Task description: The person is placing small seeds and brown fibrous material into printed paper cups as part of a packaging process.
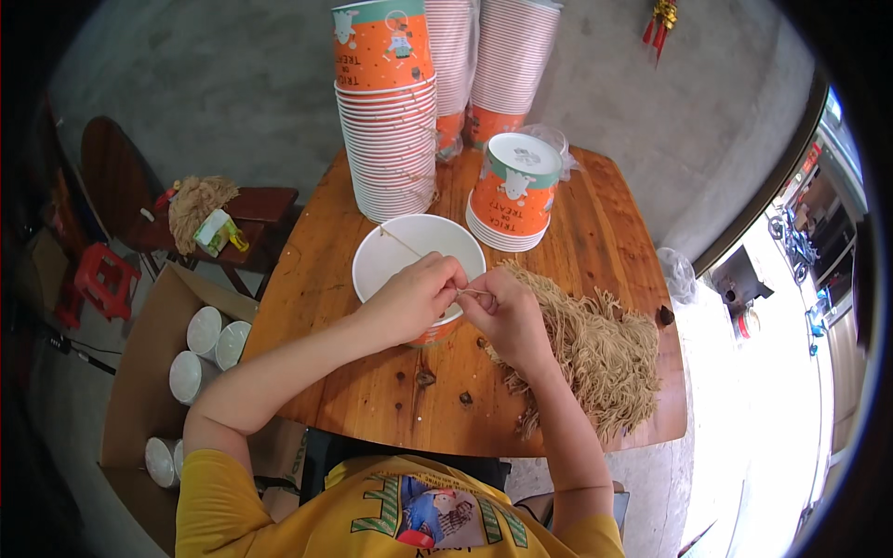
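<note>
A white-lined paper bucket (377, 249) with an orange printed outside stands upright on the wooden table in front of me. Over its near right rim, my left hand (430, 290) and my right hand (502, 312) meet with fingers pinched. Between them runs a thin tan string (402, 244), one end of which stretches across the bucket's mouth toward the upper left. Both hands are closed on this string; the fingers hide how it is looped or tied. Beside my right hand lies a big heap of tan strings (600, 358).
Behind the bucket rises a tall stack of upside-down orange buckets (386, 139); a shorter stack (512, 200) stands right of it. More wrapped stacks (507, 65) are at the back. A cardboard box (139, 372) of wrapped cups sits at lower left, near a red stool (104, 279).
</note>
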### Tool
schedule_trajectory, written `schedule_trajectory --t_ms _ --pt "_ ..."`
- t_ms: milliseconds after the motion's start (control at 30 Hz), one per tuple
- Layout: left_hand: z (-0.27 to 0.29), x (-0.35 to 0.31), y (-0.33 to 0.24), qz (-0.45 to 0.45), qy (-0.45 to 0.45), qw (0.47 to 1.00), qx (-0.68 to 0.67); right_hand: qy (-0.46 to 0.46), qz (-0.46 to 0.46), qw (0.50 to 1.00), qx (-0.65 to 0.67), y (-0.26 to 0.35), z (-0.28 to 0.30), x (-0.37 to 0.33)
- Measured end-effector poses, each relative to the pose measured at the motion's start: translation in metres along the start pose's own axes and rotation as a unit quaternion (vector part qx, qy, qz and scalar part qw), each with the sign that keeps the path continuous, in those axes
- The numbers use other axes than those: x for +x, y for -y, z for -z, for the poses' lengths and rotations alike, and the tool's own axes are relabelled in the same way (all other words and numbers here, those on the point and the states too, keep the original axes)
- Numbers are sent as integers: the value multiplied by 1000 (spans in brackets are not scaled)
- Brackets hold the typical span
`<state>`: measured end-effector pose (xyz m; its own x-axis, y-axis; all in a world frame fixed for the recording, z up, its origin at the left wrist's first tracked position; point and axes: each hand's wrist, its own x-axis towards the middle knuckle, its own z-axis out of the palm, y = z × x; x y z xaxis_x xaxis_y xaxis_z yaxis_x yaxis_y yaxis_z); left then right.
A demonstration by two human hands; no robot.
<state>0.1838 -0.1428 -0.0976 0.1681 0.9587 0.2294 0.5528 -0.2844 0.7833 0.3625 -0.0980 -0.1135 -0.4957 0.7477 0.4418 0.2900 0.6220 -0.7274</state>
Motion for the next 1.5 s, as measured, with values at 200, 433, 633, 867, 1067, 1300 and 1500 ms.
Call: schedule_trajectory --t_ms 200,433,633,867,1067,1300,1500 --pt "-5 -5 -4 -72 -67 986 137 -3 -7 1000 1 2 0 0" --pt "-10 -5 -2 -7 -80 995 67 0 -13 1000 -14 3 1 0" --pt "-5 -1 -2 83 -47 992 -85 -10 -22 999 22 -1 0 -3" --pt "-5 2 4 96 -20 985 -141 -7 -44 997 66 -7 -1 -5" --pt "-3 3 3 113 2 984 -138 1 -53 997 58 -2 0 -4" --pt "-6 5 8 135 6 971 -195 3 -51 997 50 -1 1 -4" --pt "-4 5 3 125 -4 974 -190 10 -53 997 51 -2 0 -4"
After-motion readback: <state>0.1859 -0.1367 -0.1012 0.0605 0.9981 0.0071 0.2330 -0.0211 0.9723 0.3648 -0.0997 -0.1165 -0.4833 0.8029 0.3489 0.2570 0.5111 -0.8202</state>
